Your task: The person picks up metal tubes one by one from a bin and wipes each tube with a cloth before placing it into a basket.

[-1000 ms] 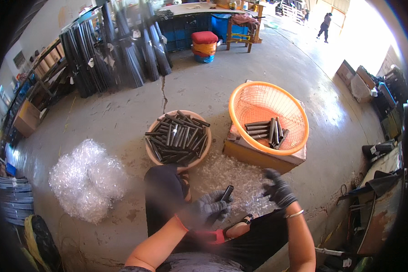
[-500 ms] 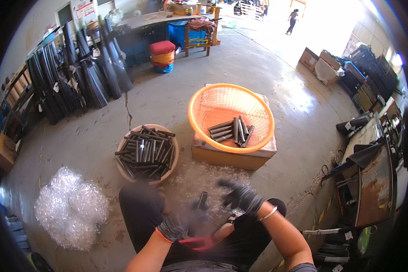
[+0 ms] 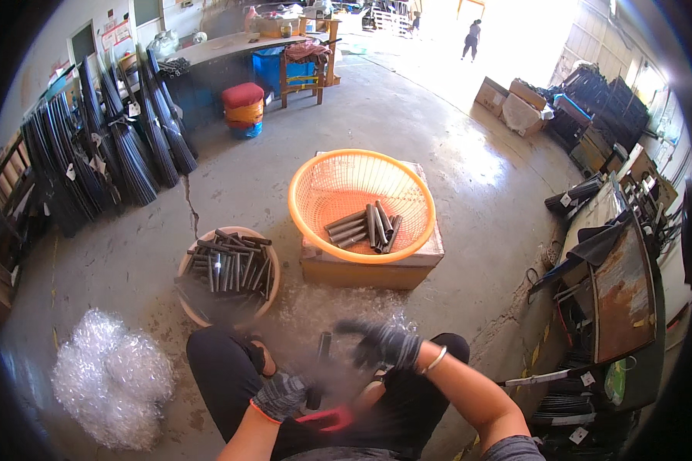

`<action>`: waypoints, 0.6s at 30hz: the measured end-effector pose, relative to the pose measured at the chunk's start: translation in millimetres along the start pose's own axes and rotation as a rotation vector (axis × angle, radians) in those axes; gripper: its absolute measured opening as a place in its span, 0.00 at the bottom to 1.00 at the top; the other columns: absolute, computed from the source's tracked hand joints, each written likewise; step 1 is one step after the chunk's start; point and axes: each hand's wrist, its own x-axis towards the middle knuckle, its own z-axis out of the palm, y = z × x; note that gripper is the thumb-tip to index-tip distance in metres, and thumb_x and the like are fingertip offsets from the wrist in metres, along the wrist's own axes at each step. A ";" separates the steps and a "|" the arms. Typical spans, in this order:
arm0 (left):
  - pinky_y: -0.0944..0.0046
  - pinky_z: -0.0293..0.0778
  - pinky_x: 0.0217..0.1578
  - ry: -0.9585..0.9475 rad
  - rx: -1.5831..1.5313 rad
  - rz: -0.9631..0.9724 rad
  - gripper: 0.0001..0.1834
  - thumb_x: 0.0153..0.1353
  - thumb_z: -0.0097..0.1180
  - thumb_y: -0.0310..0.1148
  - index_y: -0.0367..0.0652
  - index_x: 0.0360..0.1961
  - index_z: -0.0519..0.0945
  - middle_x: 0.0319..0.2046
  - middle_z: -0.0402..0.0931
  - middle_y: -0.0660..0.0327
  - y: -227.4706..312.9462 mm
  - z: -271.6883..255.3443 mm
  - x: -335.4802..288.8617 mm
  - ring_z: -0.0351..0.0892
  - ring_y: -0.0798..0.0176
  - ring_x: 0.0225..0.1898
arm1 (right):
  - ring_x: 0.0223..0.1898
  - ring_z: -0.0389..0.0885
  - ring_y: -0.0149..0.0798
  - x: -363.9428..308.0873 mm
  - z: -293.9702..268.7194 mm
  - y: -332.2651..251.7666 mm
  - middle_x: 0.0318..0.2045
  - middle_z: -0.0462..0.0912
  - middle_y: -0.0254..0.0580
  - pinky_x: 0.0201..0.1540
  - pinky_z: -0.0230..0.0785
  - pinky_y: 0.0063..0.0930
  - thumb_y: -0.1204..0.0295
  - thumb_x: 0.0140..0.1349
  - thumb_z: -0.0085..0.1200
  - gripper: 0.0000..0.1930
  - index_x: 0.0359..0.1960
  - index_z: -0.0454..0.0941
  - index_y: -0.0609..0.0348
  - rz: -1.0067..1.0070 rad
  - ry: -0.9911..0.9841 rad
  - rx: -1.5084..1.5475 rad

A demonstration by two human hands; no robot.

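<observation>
My left hand (image 3: 279, 396), in a grey knit glove, is closed around a short dark tube (image 3: 322, 359) that stands nearly upright between my knees. To its right, my right hand (image 3: 386, 346), gloved as well, is open with fingers stretched toward the tube; they are slightly blurred, and nothing shows in them. A red object (image 3: 329, 419) lies low between my thighs, partly blurred. Ahead to the left, a round tub (image 3: 274, 298) is heaped with many similar dark tubes (image 3: 237, 269). An orange mesh basket (image 3: 307, 201) on a cardboard box (image 3: 346, 274) holds several more tubes (image 3: 377, 227).
A pile of clear plastic film (image 3: 111, 380) lies at the left on the floor. Bundles of long dark strips (image 3: 92, 154) lean along the left wall. A red-topped stool (image 3: 243, 107) stands farther back. At the right is a rusty panel (image 3: 624, 288). A person (image 3: 471, 40) is far off.
The whole view has shifted, moving the basket and tub left and slightly down. My left hand still grips the tube, which now stands more upright. My right hand has come nearer to it.
</observation>
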 end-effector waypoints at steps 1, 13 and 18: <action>0.61 0.76 0.40 0.000 -0.070 0.000 0.19 0.60 0.57 0.31 0.37 0.51 0.72 0.37 0.76 0.58 10.1 7.9 1.2 0.77 0.61 0.37 | 0.46 0.78 0.41 -9.5 7.6 -4.0 0.47 0.79 0.40 0.48 0.71 0.35 0.73 0.63 0.48 0.18 0.55 0.70 0.57 -0.106 -0.078 -0.058; 0.61 0.75 0.41 0.055 -0.279 -0.146 0.21 0.59 0.58 0.31 0.35 0.52 0.71 0.37 0.76 0.58 22.4 24.7 -2.4 0.77 0.62 0.37 | 0.40 0.81 0.43 15.8 -75.0 45.1 0.42 0.81 0.50 0.43 0.73 0.34 0.67 0.59 0.55 0.17 0.48 0.75 0.60 -0.290 0.320 -0.404; 0.60 0.75 0.40 -0.068 -0.360 -0.124 0.21 0.60 0.57 0.31 0.35 0.53 0.71 0.37 0.76 0.58 33.7 28.9 4.0 0.77 0.61 0.38 | 0.43 0.80 0.36 1.9 -42.1 57.8 0.44 0.81 0.44 0.48 0.71 0.28 0.75 0.61 0.51 0.16 0.50 0.73 0.65 -0.578 0.019 -0.416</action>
